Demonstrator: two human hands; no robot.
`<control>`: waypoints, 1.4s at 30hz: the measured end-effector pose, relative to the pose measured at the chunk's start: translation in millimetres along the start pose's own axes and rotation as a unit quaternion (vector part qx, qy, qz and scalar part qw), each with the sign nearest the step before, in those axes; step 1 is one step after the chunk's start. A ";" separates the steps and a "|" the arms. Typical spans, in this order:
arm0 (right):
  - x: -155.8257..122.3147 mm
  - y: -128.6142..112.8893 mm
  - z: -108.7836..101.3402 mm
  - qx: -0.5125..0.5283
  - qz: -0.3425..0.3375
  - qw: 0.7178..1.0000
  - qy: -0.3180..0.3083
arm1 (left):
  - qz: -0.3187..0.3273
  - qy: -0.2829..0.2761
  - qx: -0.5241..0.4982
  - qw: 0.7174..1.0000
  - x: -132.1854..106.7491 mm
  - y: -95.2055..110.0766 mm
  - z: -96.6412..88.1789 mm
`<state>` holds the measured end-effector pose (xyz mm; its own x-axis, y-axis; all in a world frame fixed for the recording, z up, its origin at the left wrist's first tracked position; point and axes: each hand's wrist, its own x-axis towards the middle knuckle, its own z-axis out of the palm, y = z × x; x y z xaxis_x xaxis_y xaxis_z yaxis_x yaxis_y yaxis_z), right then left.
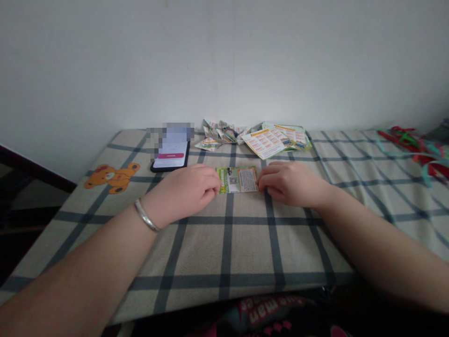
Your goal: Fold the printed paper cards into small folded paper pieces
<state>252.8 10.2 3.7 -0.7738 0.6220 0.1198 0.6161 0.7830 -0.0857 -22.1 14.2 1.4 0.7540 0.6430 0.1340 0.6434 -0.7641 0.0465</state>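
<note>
A small printed paper leaflet (238,179), green at the left with a white text panel at the right, lies flat on the checked cloth. My left hand (187,191), with a silver bangle on its wrist, has its fingers curled and pressed on the leaflet's left edge. At the right edge my right hand (291,182) pinches the leaflet with bent fingers. Both hands rest on the cloth.
The table (228,243) wears a beige cloth with dark grid lines and a bear print (111,177). A phone (171,153) with a lit screen lies behind my left hand. Folded paper pieces (220,135), a stack of flat leaflets (275,139) and coloured ribbons (417,149) lie near the wall.
</note>
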 end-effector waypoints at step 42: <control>11.1 -1.4 26.9 -0.013 0.036 0.985 0.168 | -0.131 0.181 -0.213 0.951 8.2 0.0 20.8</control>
<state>239.4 16.2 -21.4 -0.6392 0.6345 0.4345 0.6739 0.7344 -0.0811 -13.1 20.5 -18.1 0.4308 0.8129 0.3918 0.6317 -0.5817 0.5124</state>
